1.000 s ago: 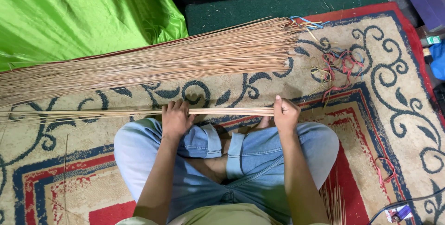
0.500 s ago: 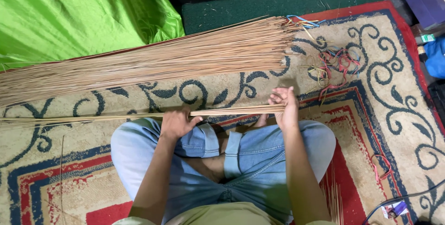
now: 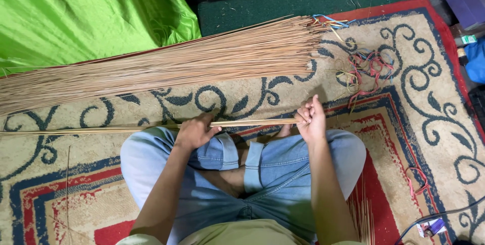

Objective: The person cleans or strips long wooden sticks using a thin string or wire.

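Lying straight across the patterned rug (image 3: 419,124), just in front of the person's crossed legs in blue jeans (image 3: 252,174), a small bundle of thin sticks (image 3: 151,128) runs from the far left edge to the person's right hand. The right hand (image 3: 310,121) is closed in a loose fist around that end of the bundle, fingers curled over the tips. The left hand (image 3: 194,131) grips the same bundle farther along, fingers wrapped over it and thumb pointing toward the right hand (how tightly it presses cannot be told). Beyond the bundle, farther from the knees, a big sheaf of long pale sticks (image 3: 177,63) fans out across the rug, its gathered end to the right. Just past that end sits a tangle of coloured strings (image 3: 371,68), red, blue and yellow. Behind the sheaf, a bright green cloth (image 3: 86,12) covers the upper left, beside a dark green mat (image 3: 303,0). A few loose sticks (image 3: 364,214) lie by the right knee.
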